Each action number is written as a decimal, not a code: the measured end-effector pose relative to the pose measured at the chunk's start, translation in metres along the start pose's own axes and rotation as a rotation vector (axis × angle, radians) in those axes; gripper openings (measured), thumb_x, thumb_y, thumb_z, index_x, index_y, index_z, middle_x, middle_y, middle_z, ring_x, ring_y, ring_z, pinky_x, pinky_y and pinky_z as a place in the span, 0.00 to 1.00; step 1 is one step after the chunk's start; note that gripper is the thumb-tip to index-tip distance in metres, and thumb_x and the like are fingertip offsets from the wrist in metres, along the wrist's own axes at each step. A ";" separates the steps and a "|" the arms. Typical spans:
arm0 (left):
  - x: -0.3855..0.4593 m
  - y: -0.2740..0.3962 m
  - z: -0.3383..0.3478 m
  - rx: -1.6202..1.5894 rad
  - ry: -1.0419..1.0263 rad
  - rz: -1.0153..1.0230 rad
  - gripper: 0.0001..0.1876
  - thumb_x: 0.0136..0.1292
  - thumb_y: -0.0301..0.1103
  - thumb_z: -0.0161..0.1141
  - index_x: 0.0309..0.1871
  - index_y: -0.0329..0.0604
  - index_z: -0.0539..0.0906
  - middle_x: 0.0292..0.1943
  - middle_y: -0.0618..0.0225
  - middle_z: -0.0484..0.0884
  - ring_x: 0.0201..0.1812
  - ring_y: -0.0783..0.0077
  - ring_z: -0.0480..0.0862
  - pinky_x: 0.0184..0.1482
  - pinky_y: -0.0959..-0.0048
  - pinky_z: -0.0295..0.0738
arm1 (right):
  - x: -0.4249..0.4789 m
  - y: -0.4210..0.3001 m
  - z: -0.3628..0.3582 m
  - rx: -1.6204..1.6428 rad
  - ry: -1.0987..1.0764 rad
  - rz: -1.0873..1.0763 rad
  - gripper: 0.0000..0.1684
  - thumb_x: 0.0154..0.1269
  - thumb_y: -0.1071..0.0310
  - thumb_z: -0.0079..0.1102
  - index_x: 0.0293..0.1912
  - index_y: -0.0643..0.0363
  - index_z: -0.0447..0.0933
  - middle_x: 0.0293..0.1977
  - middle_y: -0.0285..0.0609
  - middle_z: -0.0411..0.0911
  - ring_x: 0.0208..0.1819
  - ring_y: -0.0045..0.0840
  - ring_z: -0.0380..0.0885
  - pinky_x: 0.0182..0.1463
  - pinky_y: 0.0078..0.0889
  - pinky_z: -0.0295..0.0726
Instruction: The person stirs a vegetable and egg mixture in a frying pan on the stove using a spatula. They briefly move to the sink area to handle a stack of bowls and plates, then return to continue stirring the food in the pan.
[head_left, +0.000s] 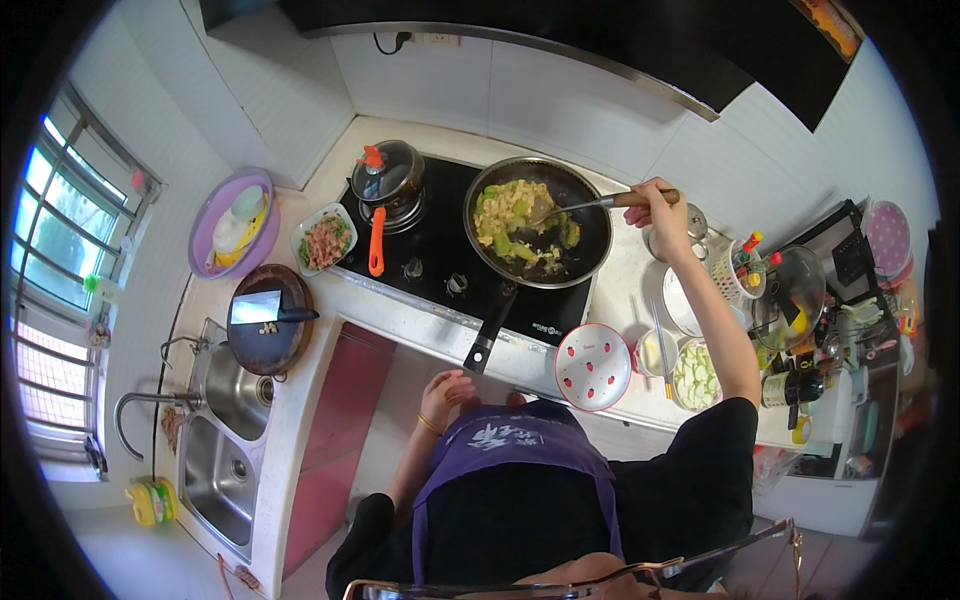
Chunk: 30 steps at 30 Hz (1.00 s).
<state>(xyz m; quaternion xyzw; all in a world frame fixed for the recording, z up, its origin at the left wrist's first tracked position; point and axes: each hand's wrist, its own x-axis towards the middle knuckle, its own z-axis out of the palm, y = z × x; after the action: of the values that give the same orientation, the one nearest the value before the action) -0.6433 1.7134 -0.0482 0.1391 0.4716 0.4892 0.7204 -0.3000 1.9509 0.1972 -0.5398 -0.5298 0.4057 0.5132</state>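
Observation:
My right hand (658, 214) grips the wooden handle of a metal ladle (585, 205), whose head rests among the food in a black wok (592, 251). Yellow scrambled egg and green vegetable pieces (517, 214) are heaped mostly on the wok's left side. The wok sits on the right part of a black glass gas hob (435, 232), its long black handle (493, 330) pointing toward me. Holding nothing, my left hand (448, 388) hovers in front of the counter near that handle's end, its fingers loosely bent and partly spread.
A lidded saucepan (388, 176) with an orange handle is on the left burner. Left of it are a plate of diced meat (325, 238) and a cleaver (259, 307) on a round chopping board (255, 356). A strawberry-patterned plate (592, 367) and sliced vegetables (697, 377) stand at right.

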 end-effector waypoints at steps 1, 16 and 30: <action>-0.001 -0.002 -0.001 -0.003 0.006 -0.005 0.12 0.65 0.32 0.52 0.49 0.37 0.75 0.39 0.56 0.82 0.38 0.63 0.84 0.44 0.68 0.78 | 0.000 -0.003 -0.001 0.012 0.011 -0.001 0.11 0.62 0.65 0.50 0.31 0.64 0.74 0.22 0.45 0.79 0.18 0.23 0.77 0.20 0.20 0.73; 0.011 -0.009 -0.002 0.025 -0.017 -0.020 0.12 0.65 0.32 0.52 0.49 0.37 0.75 0.39 0.55 0.82 0.38 0.63 0.84 0.42 0.68 0.79 | 0.001 -0.036 -0.007 -0.235 -0.133 0.001 0.12 0.63 0.66 0.50 0.29 0.65 0.73 0.20 0.42 0.78 0.17 0.20 0.76 0.19 0.18 0.74; 0.062 -0.002 -0.006 0.165 -0.086 0.206 0.11 0.65 0.30 0.52 0.48 0.38 0.75 0.38 0.62 0.82 0.36 0.68 0.83 0.39 0.67 0.80 | -0.010 0.002 0.026 -0.024 -0.090 0.083 0.12 0.63 0.66 0.51 0.33 0.68 0.74 0.23 0.49 0.79 0.16 0.26 0.78 0.18 0.23 0.77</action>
<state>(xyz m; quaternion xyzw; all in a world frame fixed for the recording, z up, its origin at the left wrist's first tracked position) -0.6419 1.7629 -0.0867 0.2663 0.4620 0.5137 0.6721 -0.3259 1.9448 0.1902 -0.5487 -0.5341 0.4443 0.4650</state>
